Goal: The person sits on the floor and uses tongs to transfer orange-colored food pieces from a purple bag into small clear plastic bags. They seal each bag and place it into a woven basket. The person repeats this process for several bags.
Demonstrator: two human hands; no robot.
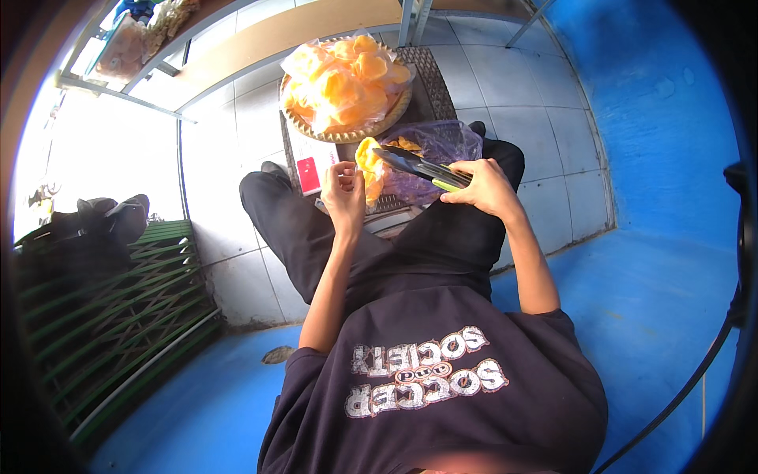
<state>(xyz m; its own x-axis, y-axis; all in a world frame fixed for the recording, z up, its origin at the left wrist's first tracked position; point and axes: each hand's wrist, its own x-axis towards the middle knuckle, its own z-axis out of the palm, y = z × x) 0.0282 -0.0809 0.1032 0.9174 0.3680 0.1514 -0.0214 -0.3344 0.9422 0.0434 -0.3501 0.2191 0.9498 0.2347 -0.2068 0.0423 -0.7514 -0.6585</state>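
Note:
My left hand [343, 198] pinches the edge of a small clear plastic bag [373, 188] that has yellow pieces inside, seemingly crackers. In my right hand [487, 188] is a pair of tongs [414, 165] with black jaws and green trim on the handle. Their tips meet a curled yellow cracker [368, 154] at the mouth of the small bag. Beneath the tongs spreads a purple-tinted plastic bag [456, 142] with more yellow pieces [405, 143] in it. Beyond both hands, a woven basket [349, 135] is heaped with filled clear bags of crackers [343, 80].
A red-and-white box [308, 172] lies left of the small bag, on a dark woven surface [435, 80]. Metal-framed shelving [284, 32] stands beyond, over white floor tiles [521, 139]. A green folding metal gate [127, 302] is at left, a blue wall [663, 118] at right.

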